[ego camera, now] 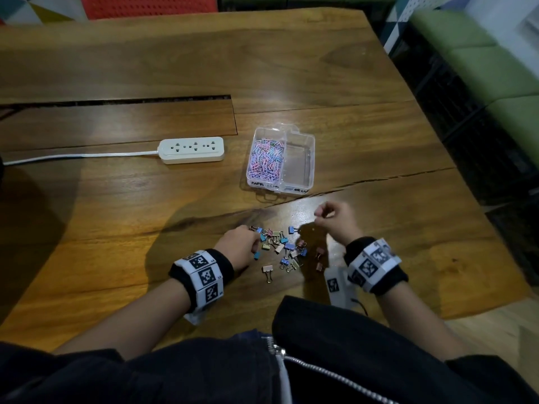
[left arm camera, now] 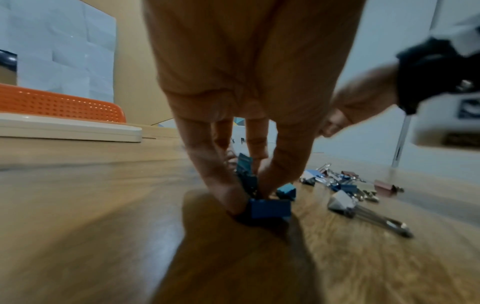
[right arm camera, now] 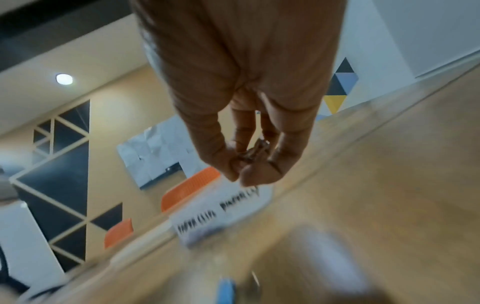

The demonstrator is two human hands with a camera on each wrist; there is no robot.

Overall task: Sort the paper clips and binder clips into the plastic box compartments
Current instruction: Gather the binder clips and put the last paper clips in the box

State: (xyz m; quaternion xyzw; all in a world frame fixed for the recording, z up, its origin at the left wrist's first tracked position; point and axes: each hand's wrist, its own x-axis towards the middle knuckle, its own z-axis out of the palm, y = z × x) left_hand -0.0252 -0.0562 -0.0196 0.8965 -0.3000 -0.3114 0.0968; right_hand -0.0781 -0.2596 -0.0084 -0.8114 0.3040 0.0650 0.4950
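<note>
A clear plastic box (ego camera: 309, 141) stands mid-table; its left compartment is full of pastel paper clips (ego camera: 266, 160), its right one looks bare. Several coloured binder clips (ego camera: 284, 249) lie scattered near the front edge. My left hand (ego camera: 253, 243) is at the pile's left side, and in the left wrist view the left hand (left arm camera: 249, 191) pinches blue binder clips (left arm camera: 245, 170), with another blue clip (left arm camera: 270, 207) at the fingertips. My right hand (ego camera: 319, 212) is raised between pile and box. In the right wrist view the right hand (right arm camera: 241, 174) pinches a small metal-handled binder clip (right arm camera: 255, 150).
A white power strip (ego camera: 192, 150) with its cord lies left of the box. A long slot (ego camera: 116, 102) is cut in the wooden table behind it. An orange chair (ego camera: 148, 5) stands at the far edge, and green seating (ego camera: 478, 62) lies to the right.
</note>
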